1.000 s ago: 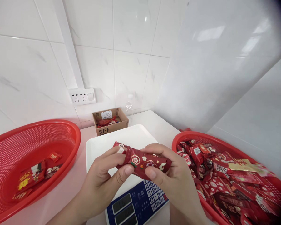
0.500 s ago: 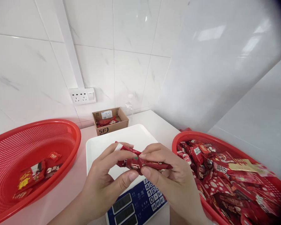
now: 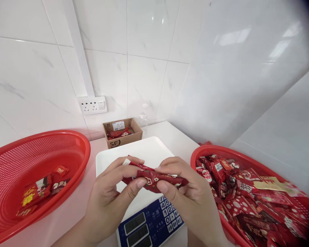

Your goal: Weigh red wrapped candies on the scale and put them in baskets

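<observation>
Several red snack packets [image 3: 151, 181] are bunched between my two hands above a white digital scale [image 3: 154, 147]. My left hand [image 3: 115, 192] pinches their left end, thumb in front and fingers behind. At the right end, my right hand [image 3: 187, 190] grips them the same way. The exact number of packets is hidden by my fingers. Below the hands shows the scale's blue panel [image 3: 154, 214], with number keys and dark displays; I cannot make out a reading.
A red basket [image 3: 86, 151] on the left holds a few packets [image 3: 38, 190]. Another red basket [image 3: 195, 151] on the right is heaped with red packets [image 3: 247, 202]. Behind the scale stand a cardboard box [image 3: 126, 139] with packets inside and a clear bottle [image 3: 143, 118], near the tiled wall.
The packets have been turned and shifted slightly between my fingers, and my left thumb has moved a little left and up. The whole view has shifted slightly.
</observation>
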The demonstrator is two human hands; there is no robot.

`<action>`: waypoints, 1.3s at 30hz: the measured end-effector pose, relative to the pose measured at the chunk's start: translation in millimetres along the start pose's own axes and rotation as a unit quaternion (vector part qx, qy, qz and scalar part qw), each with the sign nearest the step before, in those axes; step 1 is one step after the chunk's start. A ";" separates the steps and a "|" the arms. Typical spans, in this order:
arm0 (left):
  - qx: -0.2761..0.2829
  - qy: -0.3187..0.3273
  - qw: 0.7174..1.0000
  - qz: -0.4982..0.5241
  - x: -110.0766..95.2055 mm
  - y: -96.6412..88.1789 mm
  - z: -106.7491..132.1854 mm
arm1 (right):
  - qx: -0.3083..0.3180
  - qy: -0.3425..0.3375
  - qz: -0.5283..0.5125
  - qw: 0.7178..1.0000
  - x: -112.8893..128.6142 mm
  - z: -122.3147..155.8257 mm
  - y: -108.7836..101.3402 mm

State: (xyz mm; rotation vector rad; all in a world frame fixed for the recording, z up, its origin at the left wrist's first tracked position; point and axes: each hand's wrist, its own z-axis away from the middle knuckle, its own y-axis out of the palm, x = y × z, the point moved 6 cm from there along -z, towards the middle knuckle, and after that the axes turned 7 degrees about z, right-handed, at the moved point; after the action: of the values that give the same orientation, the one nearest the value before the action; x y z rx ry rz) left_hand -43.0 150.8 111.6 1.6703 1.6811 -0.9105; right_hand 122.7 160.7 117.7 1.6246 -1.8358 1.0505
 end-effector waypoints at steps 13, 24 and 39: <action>-0.009 -0.011 1.000 0.017 0.3 -0.5 1.6 | -0.033 -0.005 0.010 0.999 -1.8 1.2 -5.6; 0.044 -0.002 0.999 0.019 -2.9 7.3 -2.2 | -0.005 -0.043 0.023 0.999 4.1 -0.1 2.3; 0.001 0.060 0.998 -0.030 -6.7 1.3 4.5 | 0.006 -0.065 -0.014 0.998 6.8 3.9 1.7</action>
State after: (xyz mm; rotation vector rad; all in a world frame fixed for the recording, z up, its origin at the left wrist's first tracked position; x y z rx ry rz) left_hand -41.7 143.2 114.2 1.7152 1.8192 -0.8538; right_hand 120.3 153.5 120.1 1.7571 -1.8873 0.9665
